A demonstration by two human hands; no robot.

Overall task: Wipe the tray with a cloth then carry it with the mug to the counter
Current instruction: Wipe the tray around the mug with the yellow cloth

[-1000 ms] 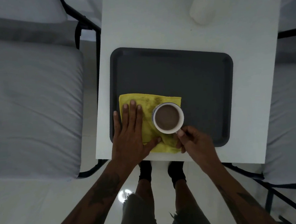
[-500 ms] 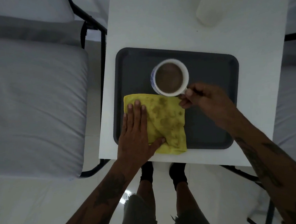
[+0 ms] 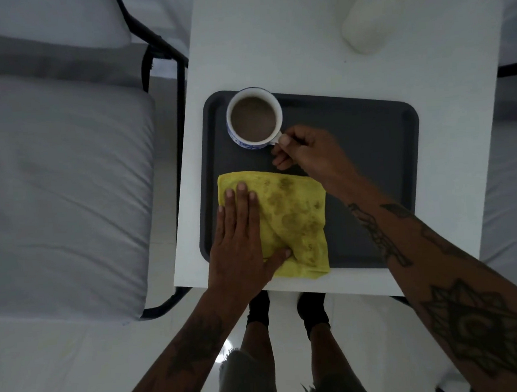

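Observation:
A dark grey tray point(image 3: 370, 157) lies on a small white table point(image 3: 271, 42). A stained yellow cloth point(image 3: 292, 221) covers the tray's near left part. My left hand point(image 3: 239, 243) presses flat on the cloth's left side, thumb on its near edge. A white mug with blue pattern point(image 3: 253, 119), full of brown drink, is at the tray's far left corner. My right hand point(image 3: 306, 152) pinches its handle. Whether the mug rests on the tray or hovers just above it, I cannot tell.
A white vase point(image 3: 367, 23) with a green leaf above it stands at the table's far right. A grey cushioned chair with a black metal frame point(image 3: 66, 178) is close on the left. Another grey seat point(image 3: 513, 178) is on the right. My feet are under the table's near edge.
My right hand has carried the mug from above the cloth at the tray's near side to the far left corner. My left hand has stayed on the cloth.

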